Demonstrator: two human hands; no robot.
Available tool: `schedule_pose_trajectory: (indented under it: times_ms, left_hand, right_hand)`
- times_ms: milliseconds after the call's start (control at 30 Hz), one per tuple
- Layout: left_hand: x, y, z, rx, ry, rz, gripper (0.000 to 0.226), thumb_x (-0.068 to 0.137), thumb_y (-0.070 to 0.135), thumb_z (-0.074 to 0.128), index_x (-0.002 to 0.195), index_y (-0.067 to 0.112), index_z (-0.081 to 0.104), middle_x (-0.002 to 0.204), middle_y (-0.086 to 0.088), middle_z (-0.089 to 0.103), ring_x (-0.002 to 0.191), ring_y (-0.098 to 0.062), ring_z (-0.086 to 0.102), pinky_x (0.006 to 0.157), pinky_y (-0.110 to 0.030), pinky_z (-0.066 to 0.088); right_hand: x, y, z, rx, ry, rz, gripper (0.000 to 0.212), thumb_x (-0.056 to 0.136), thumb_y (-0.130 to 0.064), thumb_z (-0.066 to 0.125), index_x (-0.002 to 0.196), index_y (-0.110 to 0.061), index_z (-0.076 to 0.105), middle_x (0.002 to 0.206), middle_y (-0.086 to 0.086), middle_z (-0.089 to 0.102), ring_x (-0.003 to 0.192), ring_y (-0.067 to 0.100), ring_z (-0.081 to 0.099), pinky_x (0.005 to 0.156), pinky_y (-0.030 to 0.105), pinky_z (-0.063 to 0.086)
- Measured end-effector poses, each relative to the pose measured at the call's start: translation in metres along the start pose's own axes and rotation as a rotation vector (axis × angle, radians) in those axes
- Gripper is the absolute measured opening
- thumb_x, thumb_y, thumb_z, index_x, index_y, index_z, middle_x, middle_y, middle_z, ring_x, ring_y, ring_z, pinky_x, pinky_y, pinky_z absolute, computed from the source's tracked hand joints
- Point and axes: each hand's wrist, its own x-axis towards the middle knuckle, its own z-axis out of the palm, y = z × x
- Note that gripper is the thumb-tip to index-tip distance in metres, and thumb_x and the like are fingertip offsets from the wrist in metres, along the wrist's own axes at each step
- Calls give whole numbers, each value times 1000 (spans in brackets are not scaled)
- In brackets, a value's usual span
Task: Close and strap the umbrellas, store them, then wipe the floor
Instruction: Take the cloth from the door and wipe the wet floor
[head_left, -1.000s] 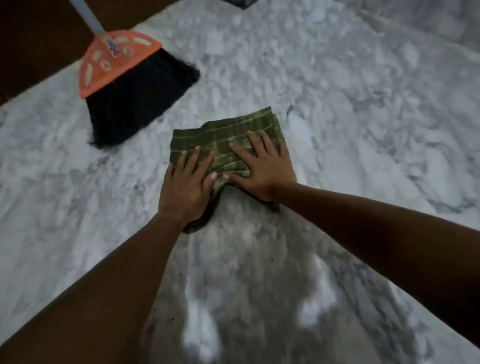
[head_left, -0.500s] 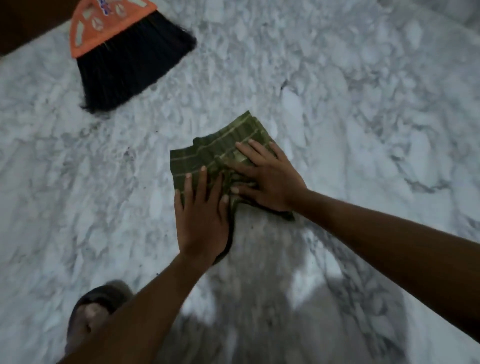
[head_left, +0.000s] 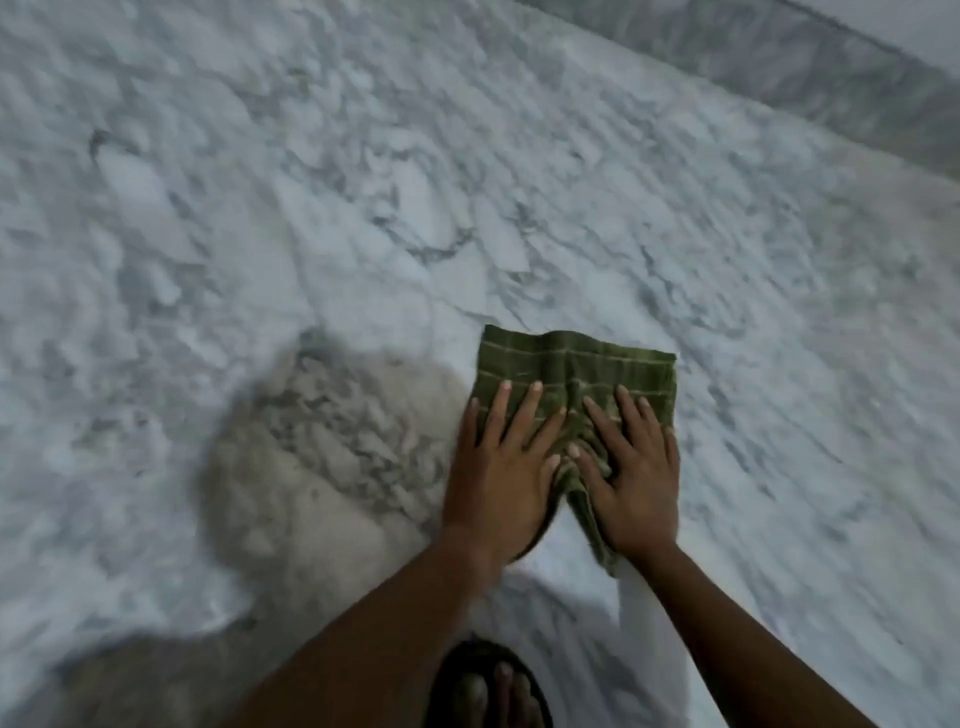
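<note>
A folded green striped cloth (head_left: 574, 361) lies flat on the white and grey marble floor (head_left: 363, 208), right of the middle of the head view. My left hand (head_left: 498, 470) presses palm-down on the cloth's left half with its fingers spread. Beside it, my right hand (head_left: 635, 480) presses on the right half, and the cloth bunches up between the two thumbs. A strip of cloth hangs back under my right wrist. No umbrella is in view.
My foot in a dark sandal (head_left: 493, 686) stands just behind my hands at the bottom edge. A grey marble skirting or step (head_left: 841, 83) runs along the upper right. A dark round shadow (head_left: 322, 467) falls on the floor left of the cloth.
Both hands have slid the cloth to the right and toward my feet. The view has swung with them, and the orange broom has left the frame.
</note>
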Motion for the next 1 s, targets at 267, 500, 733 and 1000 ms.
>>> schedule_pose_trajectory:
  times_ms: [267,500,733,1000]
  left_hand:
    - [91,-43,-40,-118,177,270,32,89,35,52,101,14,73,102,-11,69,85,-34,67,60,-35,50]
    - [138,-152,-221,-345,-136,21,9,83,31,69,83,34,61,86,7,64,86,-21,61,71,-35,49]
    - [61,-237,-476,-529,-151,-246,14,76,25,78,84,26,66,74,7,67,72,-12,65,61,-24,46]
    - [-99,-247,-849,-683,-255,-699,21,65,23,74,83,11,73,73,-3,70,66,-19,66,61,-28,51]
  right_hand:
    - [61,-21,-19,192,74,90,27,92,-38,60,109,-24,75,106,-1,67,99,24,59,76,30,40]
    - [188,-143,-117,528,-309,0,22,81,-28,81,103,-24,79,90,-9,75,82,6,66,75,21,46]
    - [229,-356,-282,613,-492,-206,16,82,-13,78,96,-21,76,85,-1,76,74,9,70,73,28,57]
    - [196,-607,-568,652,-397,-646,36,73,-7,74,97,-33,72,95,-9,68,88,9,65,80,33,55]
